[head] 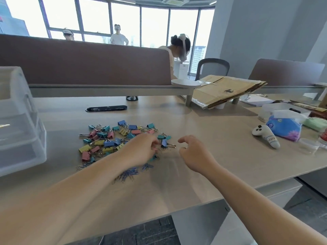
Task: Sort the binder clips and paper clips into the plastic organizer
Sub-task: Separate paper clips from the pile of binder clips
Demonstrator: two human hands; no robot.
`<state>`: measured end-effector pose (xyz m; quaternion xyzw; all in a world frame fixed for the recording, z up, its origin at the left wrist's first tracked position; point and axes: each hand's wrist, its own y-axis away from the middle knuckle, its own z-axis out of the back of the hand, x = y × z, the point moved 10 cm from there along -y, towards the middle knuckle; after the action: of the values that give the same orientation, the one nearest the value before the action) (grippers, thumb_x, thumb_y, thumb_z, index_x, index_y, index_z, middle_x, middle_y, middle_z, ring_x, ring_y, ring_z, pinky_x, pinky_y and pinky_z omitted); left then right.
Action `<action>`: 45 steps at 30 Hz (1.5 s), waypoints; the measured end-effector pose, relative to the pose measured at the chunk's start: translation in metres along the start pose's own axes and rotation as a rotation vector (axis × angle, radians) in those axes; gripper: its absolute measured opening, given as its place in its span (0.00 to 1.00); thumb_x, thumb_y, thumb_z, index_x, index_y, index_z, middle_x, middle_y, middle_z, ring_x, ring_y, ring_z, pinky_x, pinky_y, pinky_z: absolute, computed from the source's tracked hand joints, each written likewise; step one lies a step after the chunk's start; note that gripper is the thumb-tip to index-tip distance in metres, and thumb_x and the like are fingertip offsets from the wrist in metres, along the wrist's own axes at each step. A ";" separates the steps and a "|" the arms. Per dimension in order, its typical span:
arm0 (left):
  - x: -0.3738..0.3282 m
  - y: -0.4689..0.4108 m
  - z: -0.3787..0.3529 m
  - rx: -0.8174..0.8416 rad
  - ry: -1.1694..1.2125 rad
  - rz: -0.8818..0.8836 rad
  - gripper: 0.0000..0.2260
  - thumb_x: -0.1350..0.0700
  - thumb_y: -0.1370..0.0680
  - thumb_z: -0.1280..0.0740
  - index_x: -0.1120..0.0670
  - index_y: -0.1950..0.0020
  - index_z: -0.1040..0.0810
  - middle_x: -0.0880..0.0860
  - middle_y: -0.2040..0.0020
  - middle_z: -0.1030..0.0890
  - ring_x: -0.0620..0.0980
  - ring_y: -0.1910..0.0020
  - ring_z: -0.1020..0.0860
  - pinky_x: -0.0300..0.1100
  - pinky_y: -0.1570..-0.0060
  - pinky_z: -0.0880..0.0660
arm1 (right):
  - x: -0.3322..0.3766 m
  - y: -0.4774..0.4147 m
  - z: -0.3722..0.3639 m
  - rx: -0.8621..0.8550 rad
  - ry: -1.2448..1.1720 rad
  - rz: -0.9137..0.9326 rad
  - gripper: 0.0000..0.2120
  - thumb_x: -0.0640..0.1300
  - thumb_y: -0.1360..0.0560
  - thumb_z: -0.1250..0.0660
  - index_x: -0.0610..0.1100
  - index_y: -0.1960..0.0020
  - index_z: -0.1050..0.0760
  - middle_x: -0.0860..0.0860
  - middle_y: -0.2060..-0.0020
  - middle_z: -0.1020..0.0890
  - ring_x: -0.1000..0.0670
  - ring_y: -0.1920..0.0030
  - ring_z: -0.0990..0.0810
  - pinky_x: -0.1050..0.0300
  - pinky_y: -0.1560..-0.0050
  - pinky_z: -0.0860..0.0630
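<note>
A pile of coloured binder clips in blue, teal, yellow and pink lies spread on the pale wood surface. A smaller heap of blue paper clips lies just nearer the person, partly under the left forearm. The translucent plastic organizer stands at the far left edge, well apart from both heaps.

The left hand reaches over the right side of the binder clip pile with its fingers curled down among the clips. Blur hides whether it grips one. The right hand is beside it, near a dark blue clip. Its fingers are loosely curled, its thumb and forefinger are apart, and it holds nothing.

To the right lie a white plush toy and a blue tissue pack. Flattened cardboard lies behind them.
</note>
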<state>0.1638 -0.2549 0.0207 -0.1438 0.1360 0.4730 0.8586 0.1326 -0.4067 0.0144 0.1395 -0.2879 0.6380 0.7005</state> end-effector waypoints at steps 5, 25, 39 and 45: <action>0.041 0.018 0.012 0.006 -0.066 0.112 0.16 0.56 0.22 0.33 0.54 0.34 0.24 0.54 0.38 0.23 0.48 0.54 0.22 0.41 0.53 0.27 | 0.035 0.000 -0.031 0.073 0.058 0.087 0.17 0.40 0.23 0.38 0.47 0.35 0.25 0.50 0.39 0.24 0.51 0.54 0.25 0.58 0.55 0.30; 0.058 0.031 -0.002 0.101 -0.165 0.035 0.07 0.51 0.23 0.32 0.54 0.52 0.22 0.52 0.52 0.29 0.52 0.57 0.25 0.49 0.56 0.26 | 0.072 -0.012 -0.092 0.300 0.406 0.252 0.16 0.55 0.24 0.32 0.52 0.39 0.25 0.52 0.43 0.31 0.49 0.49 0.25 0.50 0.48 0.24; 0.057 0.032 0.009 0.032 -0.048 0.030 0.08 0.55 0.19 0.37 0.53 0.45 0.19 0.50 0.48 0.27 0.49 0.50 0.25 0.48 0.47 0.26 | 0.077 -0.012 -0.090 0.252 0.375 0.287 0.08 0.53 0.21 0.36 0.48 0.52 0.27 0.51 0.51 0.24 0.50 0.57 0.24 0.56 0.60 0.27; 0.061 0.033 0.013 0.010 -0.011 0.058 0.07 0.57 0.19 0.38 0.53 0.47 0.21 0.48 0.49 0.21 0.48 0.53 0.22 0.41 0.53 0.26 | 0.066 -0.016 -0.074 0.156 0.149 0.192 0.07 0.50 0.22 0.34 0.48 0.56 0.28 0.52 0.60 0.22 0.50 0.61 0.25 0.59 0.68 0.34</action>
<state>0.1682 -0.1863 0.0063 -0.1331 0.1377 0.4976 0.8460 0.1660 -0.3139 -0.0030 0.1175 -0.1965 0.7311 0.6427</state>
